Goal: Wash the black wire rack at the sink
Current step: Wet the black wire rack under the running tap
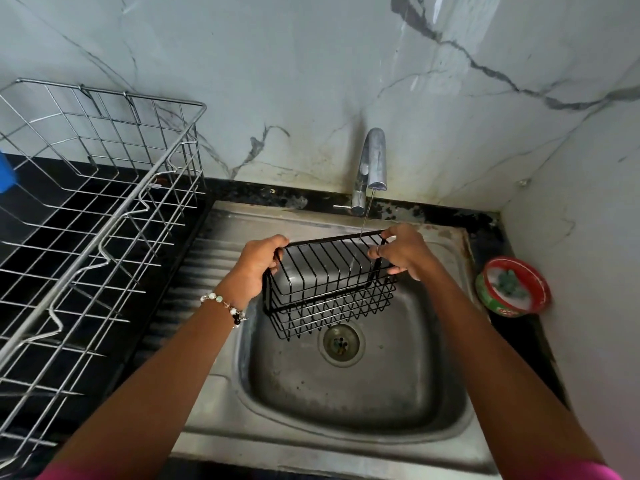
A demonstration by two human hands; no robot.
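Soft, even daylight fills the scene, moderately bright, with no hard shadows. The white marble-patterned wall (277, 81) is the brightest surface and reads slightly bluish. The stainless steel sink basin (398, 393) shows dull, diffuse reflections and a darker shade along its near wall. The curved chrome tap (372, 164) carries small bright highlights. The black counter (45, 216) under the silver wire dish rack (86, 209) falls nearly to pure black. Wide-angle distortion bends straight lines toward the edges and stretches the forearms. Focus is sharp at centre, softer in the bottom corners.
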